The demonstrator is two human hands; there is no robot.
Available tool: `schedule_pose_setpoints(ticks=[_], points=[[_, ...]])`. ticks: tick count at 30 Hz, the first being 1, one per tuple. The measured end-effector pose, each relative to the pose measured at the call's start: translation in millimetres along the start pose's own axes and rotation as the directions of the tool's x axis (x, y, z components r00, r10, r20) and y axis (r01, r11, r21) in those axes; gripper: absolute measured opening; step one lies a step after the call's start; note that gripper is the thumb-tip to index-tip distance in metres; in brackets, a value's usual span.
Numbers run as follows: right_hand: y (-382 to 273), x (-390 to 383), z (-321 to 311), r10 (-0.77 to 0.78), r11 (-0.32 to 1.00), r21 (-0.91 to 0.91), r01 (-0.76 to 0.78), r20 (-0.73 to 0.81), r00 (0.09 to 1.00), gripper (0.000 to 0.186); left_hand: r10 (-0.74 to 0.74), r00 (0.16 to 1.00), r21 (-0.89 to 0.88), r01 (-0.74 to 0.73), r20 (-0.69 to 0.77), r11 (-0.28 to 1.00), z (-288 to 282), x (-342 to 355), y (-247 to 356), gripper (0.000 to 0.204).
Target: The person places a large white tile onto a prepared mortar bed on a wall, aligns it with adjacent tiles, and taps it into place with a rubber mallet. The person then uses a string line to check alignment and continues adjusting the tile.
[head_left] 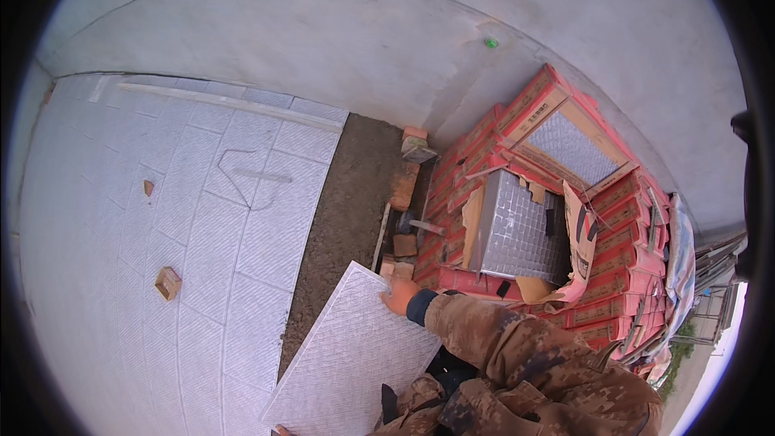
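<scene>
My right hand (397,299), at the end of a camouflage sleeve, grips the upper right edge of a pale, textured square tile (347,355), which I hold at lower centre. My left hand (280,429) shows only as fingers at the tile's lower left corner, holding it. Just beyond the tile lies a dark strip of mortar (335,194), beside laid grey tiles (194,242). Bricks (404,187) and a mallet with a pale handle (426,226) lie along the strip's right side.
Red tile cartons (605,274) are stacked at right, one torn open on shiny grey tiles (517,226). A long batten (234,103), a wire piece (242,157) and a small block (168,282) lie on the laid tiles. A concrete wall (323,32) runs behind.
</scene>
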State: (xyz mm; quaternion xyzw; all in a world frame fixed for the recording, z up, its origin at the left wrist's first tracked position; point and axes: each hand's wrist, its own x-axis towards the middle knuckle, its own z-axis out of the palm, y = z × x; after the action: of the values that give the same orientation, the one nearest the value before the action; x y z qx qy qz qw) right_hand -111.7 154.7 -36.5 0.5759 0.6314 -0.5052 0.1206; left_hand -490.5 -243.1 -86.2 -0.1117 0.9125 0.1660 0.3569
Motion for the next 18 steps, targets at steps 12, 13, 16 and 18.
schedule_pose_setpoints(ticks=[12,13,16,18], points=[[-9,25,-50,-0.09,0.996,-0.021,0.088,-0.17,0.981,0.061,0.019,0.999,-0.114,-0.024,-0.043,0.993,1,0,-15,0.099],[-10,28,-55,-0.106,0.994,-0.028,0.103,-0.189,0.976,0.061,0.018,0.999,-0.131,-0.024,-0.047,0.991,3,0,-17,0.1],[-9,40,-66,-0.132,0.991,-0.042,0.126,-0.221,0.966,0.059,0.022,0.998,-0.173,-0.03,-0.052,0.985,11,3,-19,0.1],[-6,52,-74,-0.141,0.99,-0.035,0.136,-0.226,0.964,0.058,0.021,0.998,-0.216,-0.034,-0.061,0.976,20,1,-16,0.1]])
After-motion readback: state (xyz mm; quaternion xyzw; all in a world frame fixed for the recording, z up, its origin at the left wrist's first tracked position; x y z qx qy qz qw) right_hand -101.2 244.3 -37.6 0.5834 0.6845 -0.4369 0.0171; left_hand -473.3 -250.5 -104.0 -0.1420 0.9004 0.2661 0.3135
